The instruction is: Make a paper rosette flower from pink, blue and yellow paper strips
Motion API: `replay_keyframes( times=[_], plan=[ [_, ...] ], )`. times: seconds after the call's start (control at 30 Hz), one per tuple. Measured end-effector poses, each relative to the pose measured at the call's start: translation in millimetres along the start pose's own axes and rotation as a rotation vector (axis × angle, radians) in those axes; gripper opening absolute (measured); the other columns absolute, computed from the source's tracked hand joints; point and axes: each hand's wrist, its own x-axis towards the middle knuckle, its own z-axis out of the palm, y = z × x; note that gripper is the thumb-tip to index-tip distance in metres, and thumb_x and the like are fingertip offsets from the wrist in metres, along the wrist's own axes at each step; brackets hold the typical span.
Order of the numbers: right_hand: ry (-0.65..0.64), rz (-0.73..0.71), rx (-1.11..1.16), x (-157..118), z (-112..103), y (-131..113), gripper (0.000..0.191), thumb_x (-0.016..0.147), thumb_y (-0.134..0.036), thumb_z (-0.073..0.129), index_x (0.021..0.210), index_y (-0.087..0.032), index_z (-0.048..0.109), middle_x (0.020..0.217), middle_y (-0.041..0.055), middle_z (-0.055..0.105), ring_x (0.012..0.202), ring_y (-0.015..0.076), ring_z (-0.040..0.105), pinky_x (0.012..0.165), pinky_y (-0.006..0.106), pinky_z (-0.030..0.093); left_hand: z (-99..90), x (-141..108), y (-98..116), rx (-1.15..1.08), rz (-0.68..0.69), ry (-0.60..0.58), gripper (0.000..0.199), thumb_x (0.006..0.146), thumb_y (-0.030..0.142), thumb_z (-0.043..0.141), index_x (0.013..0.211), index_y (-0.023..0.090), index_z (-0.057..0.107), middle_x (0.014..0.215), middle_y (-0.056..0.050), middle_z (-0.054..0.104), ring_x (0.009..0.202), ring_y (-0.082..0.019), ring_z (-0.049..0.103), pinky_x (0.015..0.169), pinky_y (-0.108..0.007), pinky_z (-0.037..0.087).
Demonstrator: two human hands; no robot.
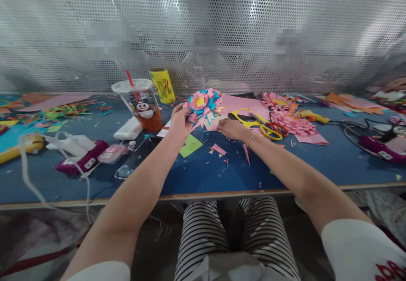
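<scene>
My left hand (181,119) is closed on a paper flower (204,103) with pink and blue folded petals and a yellow centre, held up above the table. Just right of it, my right hand (232,129) is low over the table, its fingers bent and closed at the edge of a pale piece of paper (212,123); the fingertips are partly hidden. Beyond that hand lie yellow-handled scissors (245,118) and a second pair with red and yellow handles (274,130). Pink paper sheets (244,103) spread behind them.
Pink paper flowers (293,122) and a yellow glue gun (312,116) lie to the right. Left stand a drink cup (144,110) and a yellow roll (163,85), near a phone (138,158) and a purple power strip (81,157) with cables. A perforated metal panel (203,15) closes off the back.
</scene>
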Motion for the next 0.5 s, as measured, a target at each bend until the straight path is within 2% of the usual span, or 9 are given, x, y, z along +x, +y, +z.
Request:
replay_keyframes(
  times=[0.13, 0.23, 0.43, 0.5],
  plan=[
    [-0.024, 0.031, -0.075, 5.9, -4.3, -6.6, 0.032, 0.094, -0.021, 0.032, 0.102, -0.008, 0.06, 0.101, 0.0173, 0.062, 0.095, 0.026, 0.059, 0.074, 0.034, 0.044, 3.3, -5.9, -0.2, 0.013, -0.042, 0.006, 0.032, 0.05, -0.001, 0.054, 0.074, 0.019, 0.049, 0.057, 0.005, 0.052, 0.048, -0.007, 0.05, 0.044, -0.018, 0.041],
    [-0.002, 0.098, 0.015, 7.8, -4.0, -10.1, 0.03, 0.091, -0.019, 0.034, 0.101, -0.008, 0.06, 0.101, 0.0185, 0.062, 0.097, 0.0266, 0.059, 0.075, 0.034, 0.044, 4.7, -8.2, -0.3, 0.033, -0.036, -0.004, 0.033, 0.049, -0.001, 0.054, 0.075, 0.019, 0.049, 0.06, 0.004, 0.052, 0.051, -0.008, 0.051, 0.044, -0.018, 0.041],
    [0.133, 0.273, 0.185, 3.5, 4.4, -2.2, 0.025, 0.084, -0.018, 0.04, 0.096, -0.005, 0.058, 0.099, 0.0205, 0.063, 0.093, 0.0249, 0.059, 0.079, 0.033, 0.043, 3.2, -8.5, -2.4, 0.073, -0.003, -0.041, 0.037, 0.049, 0.001, 0.056, 0.08, 0.019, 0.05, 0.068, 0.003, 0.053, 0.055, -0.008, 0.052, 0.048, -0.02, 0.044],
    [0.237, 0.316, 0.362, 0.7, 4.6, 7.6, 0.022, 0.083, -0.019, 0.044, 0.094, -0.007, 0.057, 0.093, 0.0173, 0.064, 0.087, 0.0219, 0.059, 0.075, 0.03, 0.044, 3.1, -9.1, -4.0, 0.094, 0.002, -0.074, 0.038, 0.049, 0.002, 0.057, 0.082, 0.02, 0.05, 0.071, 0.003, 0.053, 0.056, -0.008, 0.052, 0.048, -0.021, 0.045]
  ],
)
